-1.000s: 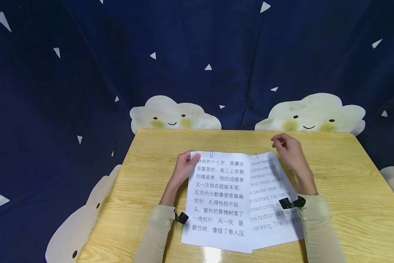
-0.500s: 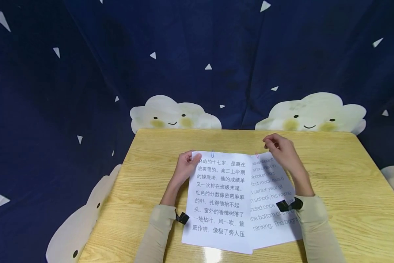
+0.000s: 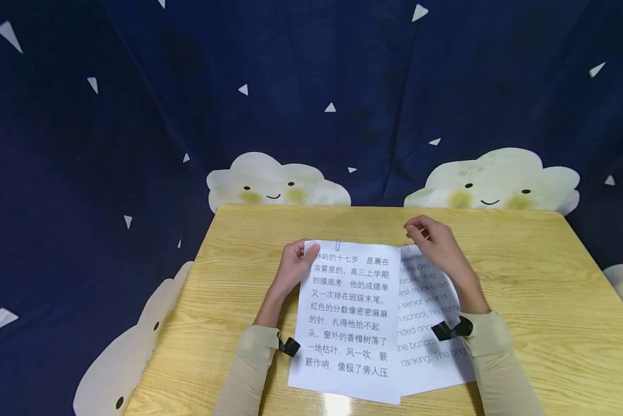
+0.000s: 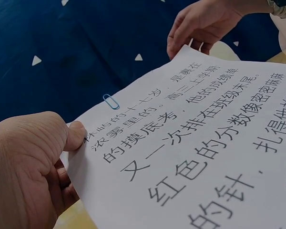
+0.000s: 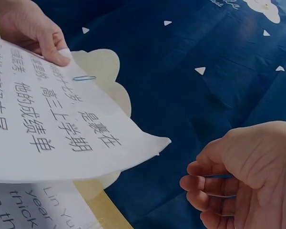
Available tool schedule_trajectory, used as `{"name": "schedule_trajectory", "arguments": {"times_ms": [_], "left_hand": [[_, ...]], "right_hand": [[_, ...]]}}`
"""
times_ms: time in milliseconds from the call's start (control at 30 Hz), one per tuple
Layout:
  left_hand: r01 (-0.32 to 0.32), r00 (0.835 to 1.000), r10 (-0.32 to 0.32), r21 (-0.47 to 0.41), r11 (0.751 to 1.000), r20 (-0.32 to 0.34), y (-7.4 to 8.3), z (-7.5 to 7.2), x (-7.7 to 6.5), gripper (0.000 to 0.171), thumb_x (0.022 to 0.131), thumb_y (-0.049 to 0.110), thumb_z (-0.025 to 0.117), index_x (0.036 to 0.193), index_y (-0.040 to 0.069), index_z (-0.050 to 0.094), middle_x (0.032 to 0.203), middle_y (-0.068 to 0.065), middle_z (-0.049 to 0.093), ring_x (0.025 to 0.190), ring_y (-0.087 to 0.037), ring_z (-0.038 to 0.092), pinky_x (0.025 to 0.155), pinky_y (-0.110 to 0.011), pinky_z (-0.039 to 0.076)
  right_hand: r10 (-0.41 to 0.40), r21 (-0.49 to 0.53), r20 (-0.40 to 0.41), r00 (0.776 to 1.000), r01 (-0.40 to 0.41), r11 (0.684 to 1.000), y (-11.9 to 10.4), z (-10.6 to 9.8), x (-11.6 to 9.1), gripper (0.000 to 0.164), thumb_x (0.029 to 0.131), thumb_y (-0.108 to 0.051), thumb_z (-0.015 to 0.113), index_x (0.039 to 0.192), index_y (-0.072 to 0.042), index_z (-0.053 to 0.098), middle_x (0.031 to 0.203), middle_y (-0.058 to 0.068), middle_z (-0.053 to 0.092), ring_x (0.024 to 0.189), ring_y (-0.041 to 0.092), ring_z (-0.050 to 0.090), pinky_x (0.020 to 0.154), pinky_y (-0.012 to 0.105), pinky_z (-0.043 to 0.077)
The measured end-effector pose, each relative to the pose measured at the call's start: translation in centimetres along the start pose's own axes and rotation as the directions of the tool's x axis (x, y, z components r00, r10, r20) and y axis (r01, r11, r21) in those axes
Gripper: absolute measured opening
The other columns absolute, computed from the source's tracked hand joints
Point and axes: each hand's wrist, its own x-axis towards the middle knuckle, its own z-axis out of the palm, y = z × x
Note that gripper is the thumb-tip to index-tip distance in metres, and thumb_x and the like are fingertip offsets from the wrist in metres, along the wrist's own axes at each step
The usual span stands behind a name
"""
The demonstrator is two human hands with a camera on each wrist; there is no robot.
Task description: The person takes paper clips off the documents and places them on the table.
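My left hand (image 3: 295,266) pinches the upper left corner of a white sheet with Chinese text (image 3: 349,372), thumb on top. A blue paper clip (image 4: 111,101) sits on this sheet's top edge. Partly under it, to the right, is a sheet with English text (image 3: 431,372) with a pink paper clip (image 3: 407,248) on its top edge. My right hand (image 3: 438,245) is over the English sheet's top edge, near the pink clip. In the right wrist view, the right hand (image 5: 243,176) has loosely curled fingers, holds nothing and stays apart from the Chinese sheet's raised corner (image 5: 162,142).
Both sheets are over a light wooden table (image 3: 551,300). Behind it hangs a dark blue cloth (image 3: 311,69) with white triangles and smiling clouds (image 3: 493,179). Black straps (image 3: 452,329) with small devices are on both wrists.
My right hand has moved left and slightly down, from the English sheet's right side to near the pink clip. The left hand keeps its grip on the Chinese sheet.
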Motion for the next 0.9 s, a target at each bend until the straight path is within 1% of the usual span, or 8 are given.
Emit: {"name": "schedule_trajectory", "arguments": {"times_ms": [200, 300, 533, 667, 767, 900], "left_hand": [[-0.004, 1.000, 0.004, 0.003, 1.000, 0.004, 0.1, 0.2, 0.0, 0.022, 0.106, 0.014, 0.062, 0.105, -0.004, 0.074, 0.081, -0.015, 0.074, 0.060, -0.016, 0.067, 0.053, -0.023, 0.051], [0.001, 1.000, -0.001, 0.004, 1.000, 0.007, 0.1, 0.2, 0.0, 0.022, 0.106, 0.015, 0.062, 0.105, -0.004, 0.074, 0.081, -0.013, 0.074, 0.060, -0.016, 0.067, 0.054, -0.023, 0.051], [0.008, 1.000, -0.008, 0.000, 1.000, 0.006, 0.1, 0.3, -0.1, 0.023, 0.106, 0.016, 0.063, 0.107, -0.004, 0.074, 0.081, -0.012, 0.075, 0.060, -0.016, 0.068, 0.054, -0.023, 0.052], [0.005, 1.000, -0.005, -0.006, 1.000, 0.014, 0.1, 0.4, -0.2, 0.024, 0.106, 0.017, 0.063, 0.108, -0.004, 0.075, 0.082, -0.013, 0.075, 0.061, -0.016, 0.068, 0.055, -0.023, 0.052], [0.000, 1.000, 0.000, -0.010, 1.000, 0.018, 0.2, 0.5, -0.2, 0.025, 0.106, 0.017, 0.063, 0.108, -0.005, 0.075, 0.082, -0.014, 0.075, 0.061, -0.016, 0.068, 0.055, -0.023, 0.052], [0.003, 1.000, -0.003, -0.004, 1.000, 0.017, 0.1, 0.6, -0.2, 0.024, 0.106, 0.016, 0.063, 0.109, -0.005, 0.075, 0.082, -0.014, 0.075, 0.061, -0.015, 0.068, 0.055, -0.023, 0.052]], "right_hand": [[-0.010, 0.035, 0.038, 0.999, 0.008, 0.999, -0.3, 0.7, 0.0, 0.032, 0.110, -0.028, 0.055, 0.117, 0.000, 0.068, 0.098, 0.020, 0.071, 0.078, 0.025, 0.061, 0.066, 0.028, 0.048], [-0.023, 0.048, 0.064, 0.998, 0.020, 0.999, -0.7, 1.0, -0.1, 0.033, 0.111, -0.029, 0.054, 0.117, 0.000, 0.068, 0.097, 0.018, 0.071, 0.077, 0.025, 0.060, 0.066, 0.029, 0.047], [-0.048, 0.069, 0.109, 0.993, 0.041, 0.997, -1.3, 1.5, -0.2, 0.026, 0.109, -0.025, 0.058, 0.114, -0.003, 0.070, 0.096, 0.013, 0.071, 0.078, 0.022, 0.058, 0.067, 0.028, 0.046], [-0.080, 0.074, 0.121, 0.989, 0.071, 0.995, -1.6, 1.9, -0.2, 0.022, 0.107, -0.021, 0.062, 0.113, -0.002, 0.071, 0.094, 0.009, 0.071, 0.078, 0.021, 0.057, 0.067, 0.027, 0.046], [-0.104, 0.079, 0.129, 0.986, 0.094, 0.992, -1.7, 2.3, -0.2, 0.018, 0.106, -0.020, 0.064, 0.110, -0.004, 0.071, 0.093, 0.006, 0.071, 0.076, 0.020, 0.059, 0.066, 0.027, 0.047], [-0.129, 0.100, 0.176, 0.976, 0.113, 0.989, -2.1, 2.8, -0.3, 0.014, 0.104, -0.017, 0.066, 0.109, -0.005, 0.072, 0.093, 0.005, 0.071, 0.078, 0.019, 0.060, 0.068, 0.028, 0.048]]}}
